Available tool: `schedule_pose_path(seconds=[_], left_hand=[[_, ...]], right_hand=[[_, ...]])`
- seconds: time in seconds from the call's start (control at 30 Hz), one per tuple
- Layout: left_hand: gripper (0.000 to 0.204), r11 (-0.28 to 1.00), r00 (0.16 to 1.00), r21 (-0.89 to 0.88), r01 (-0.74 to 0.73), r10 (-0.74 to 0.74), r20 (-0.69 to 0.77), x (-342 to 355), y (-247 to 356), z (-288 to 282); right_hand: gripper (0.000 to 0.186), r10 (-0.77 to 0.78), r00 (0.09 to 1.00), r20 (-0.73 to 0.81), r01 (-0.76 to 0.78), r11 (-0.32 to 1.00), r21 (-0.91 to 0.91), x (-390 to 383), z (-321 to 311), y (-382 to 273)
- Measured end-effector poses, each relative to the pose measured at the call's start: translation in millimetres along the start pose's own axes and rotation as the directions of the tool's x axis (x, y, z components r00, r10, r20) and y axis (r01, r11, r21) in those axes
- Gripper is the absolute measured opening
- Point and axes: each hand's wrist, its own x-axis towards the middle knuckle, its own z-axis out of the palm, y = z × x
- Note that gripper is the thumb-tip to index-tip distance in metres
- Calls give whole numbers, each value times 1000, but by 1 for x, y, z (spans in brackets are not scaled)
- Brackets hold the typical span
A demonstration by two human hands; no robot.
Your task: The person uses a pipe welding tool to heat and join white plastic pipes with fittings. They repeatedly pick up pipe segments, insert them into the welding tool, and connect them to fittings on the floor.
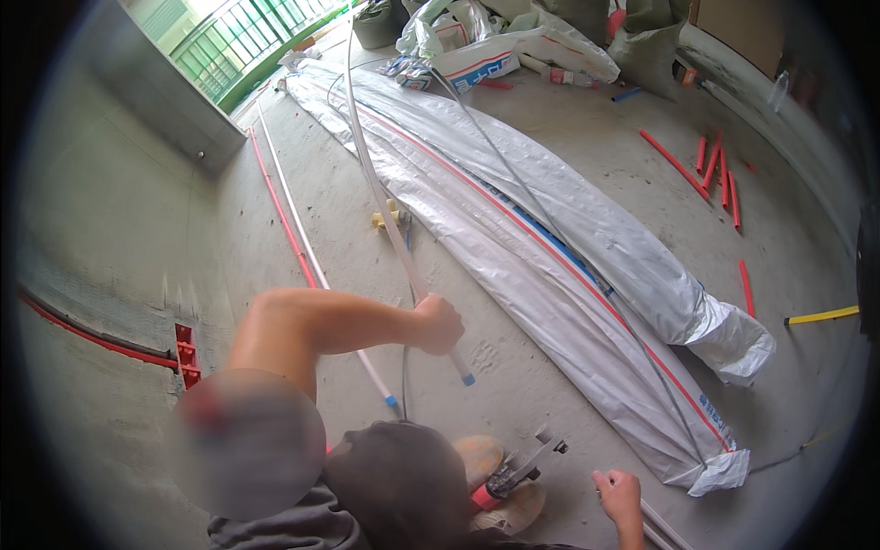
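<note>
My left hand is closed around a long, pale, slender pipe, near its blue-tipped lower end. The pipe slants away toward the top of the view. My right hand is low on the right, its fingers curled; what they hold, if anything, I cannot make out. Beside that wrist, pale pipes run to the lower edge. A red-and-black tool with a metal head sits by my shoes. Another white pipe with a blue end lies on the floor, left of the held one.
Two long white plastic-wrapped bundles cross the concrete floor. Several short red pipe pieces lie at the right, near a yellow bar. Red conduit and a red wall box are at left; sacks stand at the back.
</note>
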Motion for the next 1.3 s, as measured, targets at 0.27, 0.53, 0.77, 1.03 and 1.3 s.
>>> schedule_pose_path(seconds=[0.27,0.53,0.77,1.03,1.3], left_hand=[[28,912,914,61,405,-403,-30,-19,-100,-2],[27,952,952,-43,303,-301,47,-27,-78,21],[19,997,997,-43,-69,69,-23,-38,-79,30],[18,963,990,-270,3,-41,-134,-24,-34,24],[20,927,948,-252,-279,224,-226,-35,60,-33]], right_hand=[[48,-53,998,-30,53,999,-11,5,-9,-3],[48,-73,995,-62,76,996,46,2,5,13],[41,33,996,-80,-19,986,164,-7,-7,11],[35,78,995,-68,-62,975,212,-9,-19,-2],[14,-64,977,-206,142,909,392,-9,-36,-93]])
